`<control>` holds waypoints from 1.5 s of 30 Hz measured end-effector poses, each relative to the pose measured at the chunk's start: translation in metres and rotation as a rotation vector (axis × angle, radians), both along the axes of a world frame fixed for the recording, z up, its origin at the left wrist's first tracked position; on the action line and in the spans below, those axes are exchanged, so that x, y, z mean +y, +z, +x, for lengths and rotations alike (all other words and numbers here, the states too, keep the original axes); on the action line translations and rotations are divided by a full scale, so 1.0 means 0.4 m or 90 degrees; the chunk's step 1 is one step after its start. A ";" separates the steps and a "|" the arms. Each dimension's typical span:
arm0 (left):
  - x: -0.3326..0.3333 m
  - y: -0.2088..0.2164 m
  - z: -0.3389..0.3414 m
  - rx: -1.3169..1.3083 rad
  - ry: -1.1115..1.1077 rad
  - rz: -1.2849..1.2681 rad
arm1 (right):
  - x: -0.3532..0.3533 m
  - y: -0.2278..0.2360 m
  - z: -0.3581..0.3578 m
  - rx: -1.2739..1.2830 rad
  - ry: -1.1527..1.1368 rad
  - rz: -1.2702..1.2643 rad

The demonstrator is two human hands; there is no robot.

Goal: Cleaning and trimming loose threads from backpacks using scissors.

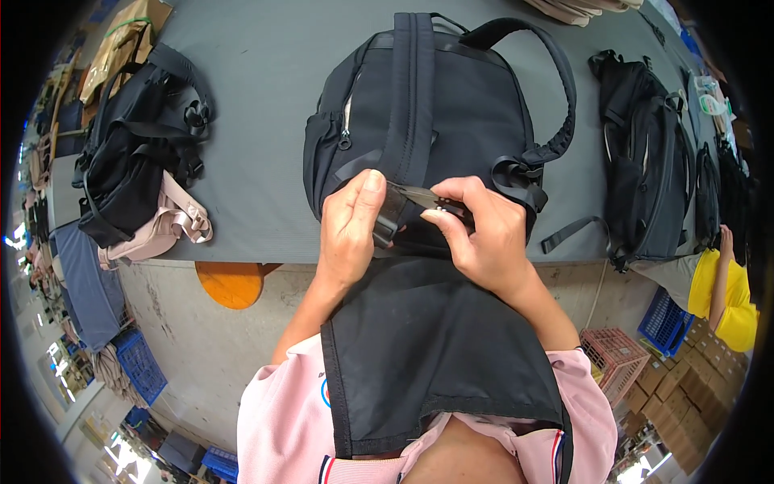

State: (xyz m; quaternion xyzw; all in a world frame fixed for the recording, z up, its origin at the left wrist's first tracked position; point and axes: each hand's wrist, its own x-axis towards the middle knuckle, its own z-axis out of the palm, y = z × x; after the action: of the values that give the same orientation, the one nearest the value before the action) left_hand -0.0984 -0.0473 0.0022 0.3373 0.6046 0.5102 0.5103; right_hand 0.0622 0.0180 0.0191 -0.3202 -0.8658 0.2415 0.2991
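A black backpack (476,113) lies on the grey table, its shoulder straps upward. Over its near edge, my left hand (348,227) is closed on a black plastic strap buckle (385,229) at the end of the left shoulder strap (411,97). Just to the right, my right hand (490,230) pinches a piece of dark webbing (419,195) between thumb and forefinger. This webbing runs to the buckle; whether it passes through the slot is hidden by my fingers. The right shoulder strap (564,89) loops out to the side, away from both hands.
More black bags (133,153) and a pink bag (165,222) lie on the left of the grey table (258,161). Another black backpack (645,161) lies at the right. An orange stool (230,284) stands under the near edge. A person in a yellow top (721,294) is at far right.
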 end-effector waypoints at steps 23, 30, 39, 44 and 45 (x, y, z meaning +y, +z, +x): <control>0.006 -0.007 0.008 0.031 0.031 0.043 | 0.010 0.008 0.012 -0.016 -0.001 0.063; 0.013 0.011 0.014 -0.087 0.035 0.016 | 0.016 -0.041 0.011 0.399 0.017 -0.784; 0.019 0.005 0.016 -0.084 0.043 0.017 | -0.019 -0.028 0.011 0.098 -0.061 -0.101; 0.024 0.006 0.031 -0.055 0.041 0.024 | -0.021 -0.030 0.002 0.084 -0.074 -0.036; 0.023 0.005 0.033 -0.055 0.040 0.024 | -0.025 -0.029 0.003 0.064 -0.082 -0.036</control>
State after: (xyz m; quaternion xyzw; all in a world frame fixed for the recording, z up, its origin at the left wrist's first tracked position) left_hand -0.0853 -0.0381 0.0041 0.3051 0.5825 0.5515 0.5133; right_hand 0.0632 0.0081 0.0075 -0.3711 -0.8202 0.2615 0.3480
